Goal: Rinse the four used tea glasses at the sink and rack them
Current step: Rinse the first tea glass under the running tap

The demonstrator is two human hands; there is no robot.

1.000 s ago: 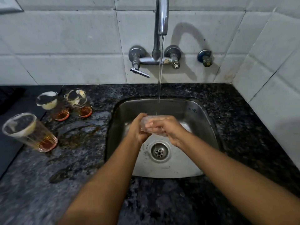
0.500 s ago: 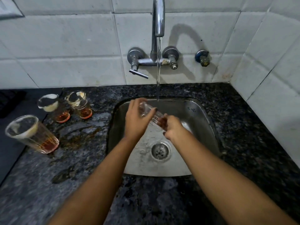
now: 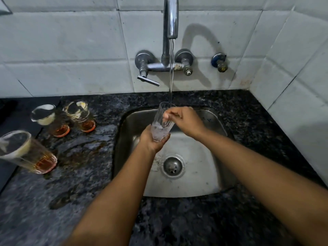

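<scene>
A clear ribbed tea glass point(image 3: 161, 121) stands upright over the steel sink point(image 3: 204, 174), its mouth under the running stream from the tap point(image 3: 171, 18). Water foams in its lower half. My left hand point(image 3: 150, 141) grips the glass's base from below. My right hand point(image 3: 184, 121) pinches the glass near its rim, fingertips against the wall. Three more glasses with amber tea dregs stand on the wet counter to the left: one near point(image 3: 26, 153), one further back point(image 3: 50, 119), one beside it point(image 3: 80, 116).
The black granite counter point(image 3: 248, 130) surrounds the sink, with spilled liquid pooled left of the basin. White tiled walls rise behind and to the right. A lever handle point(image 3: 148, 80) juts from the mixer; a small blue valve point(image 3: 219, 62) sits on the wall.
The glass has gone from lying tilted between my hands to upright under the stream. My left hand has shifted beneath its base and my right hand up to the rim.
</scene>
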